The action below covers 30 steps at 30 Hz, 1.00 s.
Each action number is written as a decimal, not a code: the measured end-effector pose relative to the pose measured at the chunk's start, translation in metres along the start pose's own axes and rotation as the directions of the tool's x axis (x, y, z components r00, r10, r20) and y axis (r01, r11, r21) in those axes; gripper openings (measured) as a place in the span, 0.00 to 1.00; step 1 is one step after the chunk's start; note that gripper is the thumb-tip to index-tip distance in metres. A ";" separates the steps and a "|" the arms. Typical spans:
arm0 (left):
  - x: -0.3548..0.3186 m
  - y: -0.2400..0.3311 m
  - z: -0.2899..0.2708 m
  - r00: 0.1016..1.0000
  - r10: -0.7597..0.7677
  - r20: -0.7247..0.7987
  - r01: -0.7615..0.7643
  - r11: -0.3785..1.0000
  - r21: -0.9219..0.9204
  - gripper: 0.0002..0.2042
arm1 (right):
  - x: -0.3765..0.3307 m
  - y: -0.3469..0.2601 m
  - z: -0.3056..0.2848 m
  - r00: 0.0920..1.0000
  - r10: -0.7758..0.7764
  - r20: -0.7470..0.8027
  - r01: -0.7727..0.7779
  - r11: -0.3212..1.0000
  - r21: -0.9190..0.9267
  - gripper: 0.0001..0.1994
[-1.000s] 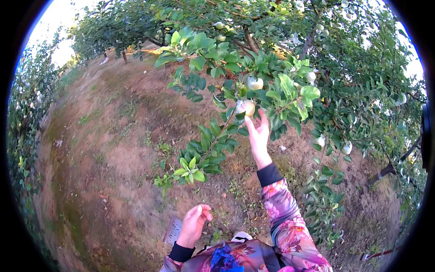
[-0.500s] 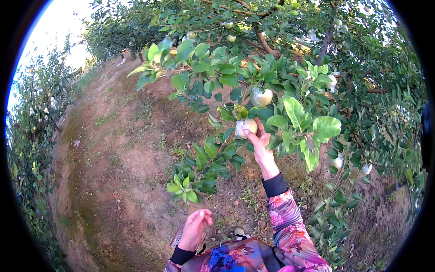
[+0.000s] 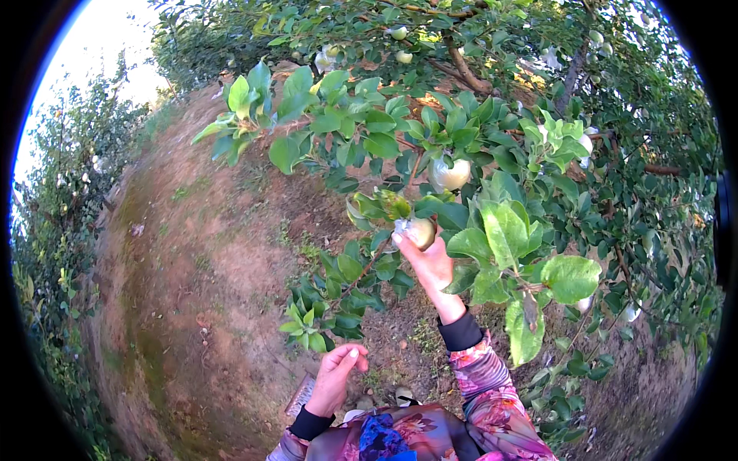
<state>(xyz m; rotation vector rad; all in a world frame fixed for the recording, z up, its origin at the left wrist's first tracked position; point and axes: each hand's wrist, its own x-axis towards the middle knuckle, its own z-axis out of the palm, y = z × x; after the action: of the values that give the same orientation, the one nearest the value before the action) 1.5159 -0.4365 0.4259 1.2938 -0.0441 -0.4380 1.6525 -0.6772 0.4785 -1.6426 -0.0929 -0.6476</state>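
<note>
My right hand [image 3: 430, 266] reaches up into the branches and is closed on a pale yellow-green apple [image 3: 420, 233]. Its thumb presses the crumpled clear film [image 3: 403, 227] on the apple's left side; the other fingers are mostly hidden behind the fruit. Just above hangs another pale apple [image 3: 450, 174], partly wrapped in film and touched by neither hand. Low in front of my body, apart from the tree, my left hand [image 3: 332, 378] has its fingers curled in and the thumb near them, with nothing visible in it.
Leafy twigs surround the right hand, with a large leaf cluster [image 3: 507, 246] close on its right and a lower sprig [image 3: 311, 315] to its left. More apples [image 3: 403, 57] hang farther back. Bare soil [image 3: 223, 253] slopes away at left, beside another row of trees [image 3: 61, 230].
My right thumb has slid from the apple's front to the film on its left side, and the film looks more bunched there. The left hand has risen slightly. The branches have shifted in view.
</note>
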 end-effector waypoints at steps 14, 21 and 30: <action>-0.005 0.017 -0.075 0.983 0.182 0.000 -0.176 0.952 0.251 0.08 | -0.013 -0.026 0.006 0.968 -0.102 -0.230 -0.012 0.895 -0.445 0.22; -0.011 -0.005 -0.109 0.980 0.186 -0.064 -0.167 0.959 0.230 0.07 | -0.016 -0.080 0.021 0.860 -0.477 -0.183 0.206 0.652 -0.730 0.32; -0.030 -0.005 -0.114 0.973 0.210 -0.090 -0.182 0.951 0.250 0.07 | -0.011 -0.070 0.031 0.890 -0.452 -0.056 0.364 0.780 -0.509 0.07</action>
<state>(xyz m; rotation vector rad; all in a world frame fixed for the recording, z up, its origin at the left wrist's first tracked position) 1.5186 -0.3225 0.3952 1.5350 -0.1308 -0.1886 1.6253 -0.6314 0.5347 -2.0645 -0.1747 -1.2314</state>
